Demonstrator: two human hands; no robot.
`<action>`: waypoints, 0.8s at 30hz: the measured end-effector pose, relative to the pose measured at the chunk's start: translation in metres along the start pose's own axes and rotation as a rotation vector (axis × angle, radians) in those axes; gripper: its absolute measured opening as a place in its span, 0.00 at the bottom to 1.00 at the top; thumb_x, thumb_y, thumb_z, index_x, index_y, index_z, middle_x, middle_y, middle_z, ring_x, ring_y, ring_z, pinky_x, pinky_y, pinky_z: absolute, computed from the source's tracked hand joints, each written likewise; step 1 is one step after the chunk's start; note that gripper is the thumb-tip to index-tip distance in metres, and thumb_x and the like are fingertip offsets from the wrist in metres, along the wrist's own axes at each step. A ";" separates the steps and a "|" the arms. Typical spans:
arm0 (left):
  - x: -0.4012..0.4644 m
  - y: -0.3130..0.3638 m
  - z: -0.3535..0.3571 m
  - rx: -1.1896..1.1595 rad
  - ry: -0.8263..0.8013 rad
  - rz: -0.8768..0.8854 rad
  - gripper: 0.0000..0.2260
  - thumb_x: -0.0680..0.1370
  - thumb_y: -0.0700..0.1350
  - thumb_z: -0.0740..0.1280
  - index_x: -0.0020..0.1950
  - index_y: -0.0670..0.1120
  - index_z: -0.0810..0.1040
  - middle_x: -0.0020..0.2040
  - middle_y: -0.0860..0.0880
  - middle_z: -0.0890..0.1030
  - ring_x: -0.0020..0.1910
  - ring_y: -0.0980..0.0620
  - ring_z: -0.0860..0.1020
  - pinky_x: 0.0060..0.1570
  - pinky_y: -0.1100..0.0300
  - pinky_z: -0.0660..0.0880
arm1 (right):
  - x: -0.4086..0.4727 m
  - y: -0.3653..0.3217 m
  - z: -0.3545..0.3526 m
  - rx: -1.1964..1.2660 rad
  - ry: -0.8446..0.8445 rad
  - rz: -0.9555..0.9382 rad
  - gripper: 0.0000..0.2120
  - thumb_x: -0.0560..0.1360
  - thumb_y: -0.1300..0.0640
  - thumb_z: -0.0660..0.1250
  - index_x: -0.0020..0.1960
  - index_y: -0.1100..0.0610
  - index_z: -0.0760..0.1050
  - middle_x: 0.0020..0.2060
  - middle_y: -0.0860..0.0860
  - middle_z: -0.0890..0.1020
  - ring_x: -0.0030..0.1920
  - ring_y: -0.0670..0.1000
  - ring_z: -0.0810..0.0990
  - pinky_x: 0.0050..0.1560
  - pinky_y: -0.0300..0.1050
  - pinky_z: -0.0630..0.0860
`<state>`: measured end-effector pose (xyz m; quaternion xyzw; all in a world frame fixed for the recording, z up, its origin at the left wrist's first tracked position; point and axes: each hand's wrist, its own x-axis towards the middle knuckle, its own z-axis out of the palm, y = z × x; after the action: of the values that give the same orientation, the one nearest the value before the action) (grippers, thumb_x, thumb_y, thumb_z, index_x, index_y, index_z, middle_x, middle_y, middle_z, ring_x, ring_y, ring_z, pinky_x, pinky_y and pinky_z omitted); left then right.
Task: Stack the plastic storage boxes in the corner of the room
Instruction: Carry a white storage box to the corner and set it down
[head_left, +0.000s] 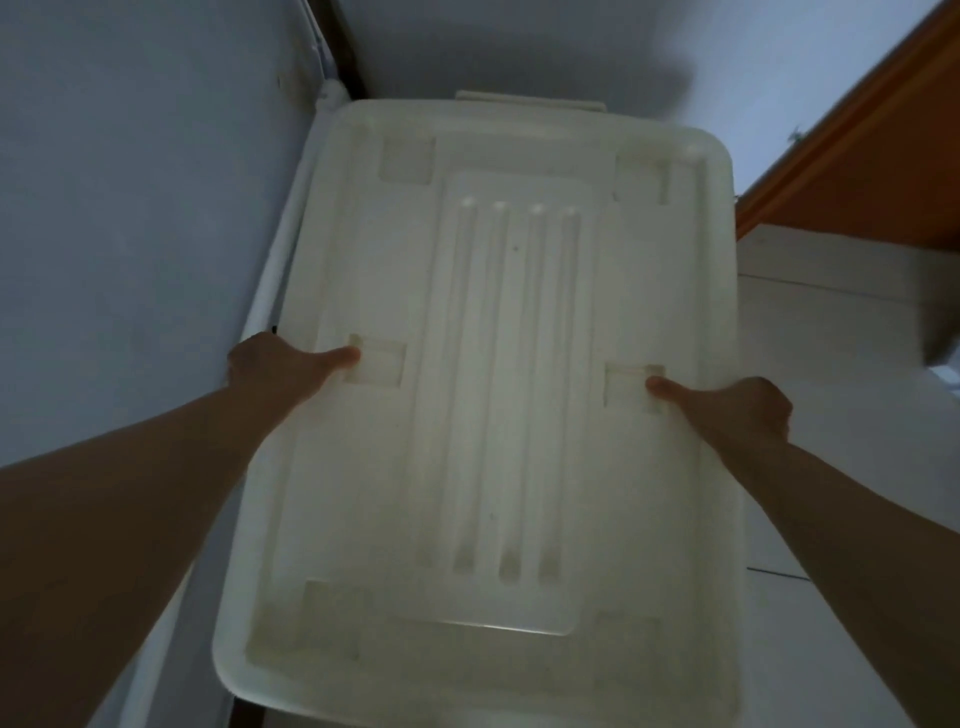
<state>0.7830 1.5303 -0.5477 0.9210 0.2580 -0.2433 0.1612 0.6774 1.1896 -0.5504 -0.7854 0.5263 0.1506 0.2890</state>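
Note:
A large white plastic storage box (514, 395) fills the middle of the view, its ribbed lid facing me. Its far end sits in the corner where the left wall meets the back wall. My left hand (283, 364) grips the box's left rim, thumb resting on a square recess of the lid. My right hand (727, 410) grips the right rim the same way, thumb on the opposite recess. A handle tab (530, 100) sticks out at the far end. What lies beneath the box is hidden.
A grey-white wall (130, 208) runs close along the box's left side, with a white pipe or trim (280, 244) between them. An orange wooden door or frame (857, 145) stands at the right. Pale floor tiles (831, 597) lie to the right of the box.

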 end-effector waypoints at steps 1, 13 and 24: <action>0.007 0.000 0.004 0.000 0.003 0.001 0.42 0.67 0.62 0.73 0.67 0.31 0.69 0.65 0.34 0.75 0.66 0.39 0.73 0.64 0.51 0.70 | 0.004 -0.001 0.007 0.005 0.003 0.006 0.43 0.59 0.38 0.77 0.58 0.71 0.73 0.55 0.64 0.80 0.56 0.62 0.80 0.47 0.49 0.75; 0.047 0.001 0.026 0.002 0.009 0.001 0.46 0.66 0.63 0.72 0.69 0.30 0.65 0.68 0.33 0.71 0.68 0.37 0.71 0.64 0.50 0.70 | 0.023 0.001 0.051 0.034 0.019 0.033 0.45 0.59 0.37 0.77 0.61 0.70 0.71 0.58 0.63 0.79 0.58 0.61 0.79 0.51 0.49 0.76; 0.068 0.000 0.042 -0.068 -0.007 0.022 0.44 0.66 0.60 0.74 0.70 0.32 0.66 0.68 0.35 0.72 0.67 0.39 0.72 0.63 0.52 0.71 | 0.034 0.001 0.070 0.017 0.039 0.058 0.42 0.59 0.38 0.77 0.58 0.69 0.74 0.55 0.63 0.80 0.56 0.61 0.80 0.49 0.50 0.77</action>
<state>0.8184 1.5390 -0.6187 0.9168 0.2556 -0.2360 0.1960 0.6945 1.2074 -0.6242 -0.7700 0.5558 0.1392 0.2806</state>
